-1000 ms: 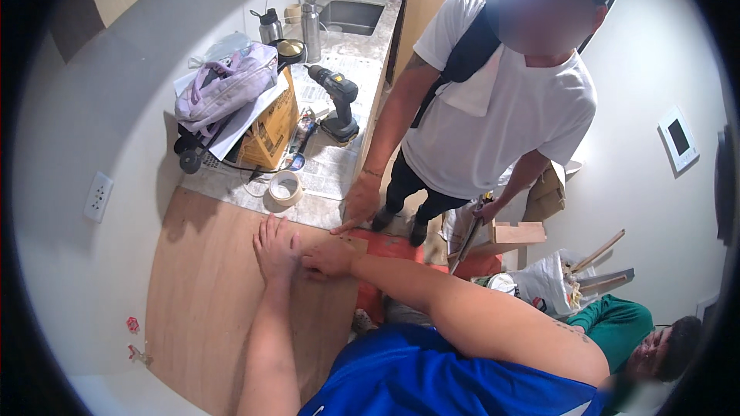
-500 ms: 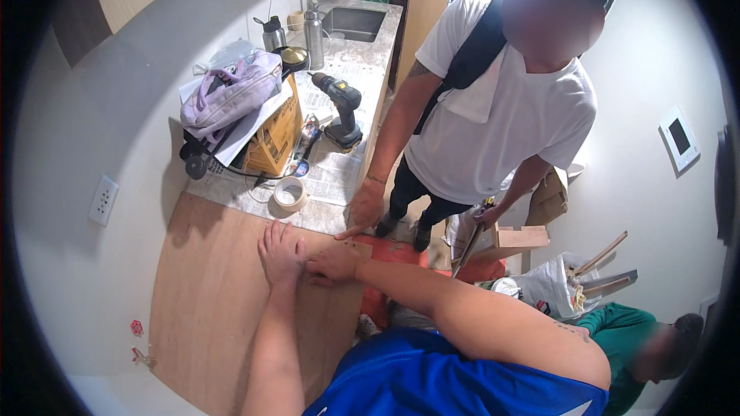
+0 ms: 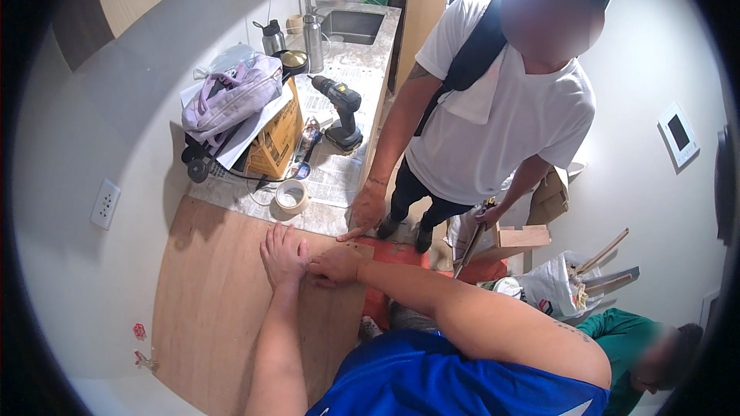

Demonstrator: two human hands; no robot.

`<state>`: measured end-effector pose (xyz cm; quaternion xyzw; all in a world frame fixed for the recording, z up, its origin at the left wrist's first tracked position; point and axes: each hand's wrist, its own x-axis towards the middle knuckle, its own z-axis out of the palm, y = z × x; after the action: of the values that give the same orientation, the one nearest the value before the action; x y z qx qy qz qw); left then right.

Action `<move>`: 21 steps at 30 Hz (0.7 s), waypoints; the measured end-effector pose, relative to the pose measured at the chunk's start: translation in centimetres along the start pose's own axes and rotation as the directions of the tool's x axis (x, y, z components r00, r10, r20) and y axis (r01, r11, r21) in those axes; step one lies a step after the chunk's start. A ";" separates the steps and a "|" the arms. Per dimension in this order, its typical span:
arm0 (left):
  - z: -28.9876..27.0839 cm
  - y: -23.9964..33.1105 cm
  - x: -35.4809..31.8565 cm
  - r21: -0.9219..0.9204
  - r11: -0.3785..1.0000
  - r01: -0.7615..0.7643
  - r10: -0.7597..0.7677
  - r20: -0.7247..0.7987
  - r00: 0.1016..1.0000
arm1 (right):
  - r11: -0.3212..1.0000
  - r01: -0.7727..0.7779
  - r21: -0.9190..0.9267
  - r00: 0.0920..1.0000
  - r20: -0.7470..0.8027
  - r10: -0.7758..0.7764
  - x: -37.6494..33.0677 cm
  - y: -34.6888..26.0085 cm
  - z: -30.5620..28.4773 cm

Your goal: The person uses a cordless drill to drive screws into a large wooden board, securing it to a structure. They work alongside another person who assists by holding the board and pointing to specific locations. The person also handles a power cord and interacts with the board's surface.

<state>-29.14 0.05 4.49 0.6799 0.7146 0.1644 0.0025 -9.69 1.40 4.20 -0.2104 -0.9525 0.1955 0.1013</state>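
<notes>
A brown plywood sheet [image 3: 223, 293] lies against the near edge of the paper-covered counter [image 3: 327, 219]. My left hand [image 3: 284, 258] rests flat on the sheet near that edge, its fingers spread toward the counter. Just to its right, my right hand [image 3: 336, 267] is closed low against the wood with its fingers curled under. Whatever they may hold is hidden. Another person's hand [image 3: 364, 214] points with one finger at the counter's corner, just beyond my right hand. A roll of tape [image 3: 292, 197] lies on the newspaper beyond my left hand.
A cordless drill [image 3: 343, 117], a lilac bag [image 3: 235, 100] and a yellow box [image 3: 276, 138] stand on the counter before the sink [image 3: 353, 25]. A person in white [image 3: 501, 115] stands across from me. A person in green [image 3: 624, 346] is low at right, near a white sack [image 3: 551, 285].
The whole view has shifted very slightly. Both my hands and the other person's pointing hand stay in the same places.
</notes>
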 end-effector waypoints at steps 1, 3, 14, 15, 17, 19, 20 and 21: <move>0.0 -0.1 -0.1 0.000 1.000 0.001 -0.001 0.003 1.000 | 1.000 -0.001 0.008 1.000 0.001 0.001 0.0 -0.2 -0.3; -0.1 0.1 0.0 0.001 1.000 -0.002 0.002 0.011 1.000 | 1.000 -0.001 0.001 1.000 -0.022 0.001 -0.1 -0.1 -0.1; -0.2 0.1 0.1 -0.002 1.000 -0.003 0.003 0.023 1.000 | 1.000 -0.014 -0.021 0.999 0.030 0.014 0.1 0.1 0.4; -0.2 0.1 0.1 -0.001 1.000 -0.002 0.002 0.025 1.000 | 1.000 -0.014 -0.022 1.000 0.027 0.014 0.1 0.2 0.6; -0.3 0.2 0.0 0.001 1.000 0.001 -0.001 0.028 1.000 | 1.000 -0.015 -0.017 0.999 0.032 0.016 0.0 0.3 0.6; -0.4 0.3 0.0 -0.001 1.000 -0.001 0.001 0.027 1.000 | 1.000 -0.017 -0.008 0.999 0.048 0.017 0.0 0.2 0.2; -0.6 0.3 0.0 0.000 1.000 -0.002 0.002 0.023 1.000 | 1.000 -0.016 -0.006 0.999 0.045 0.016 0.0 0.2 0.2; -0.7 0.3 0.0 -0.002 1.000 -0.004 0.004 0.020 1.000 | 1.000 -0.014 -0.003 0.999 0.042 0.014 0.1 0.2 0.3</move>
<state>-29.04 -0.14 5.19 0.6828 0.7132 0.1581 0.0099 -9.78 1.50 3.88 -0.2130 -0.9532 0.1993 0.0795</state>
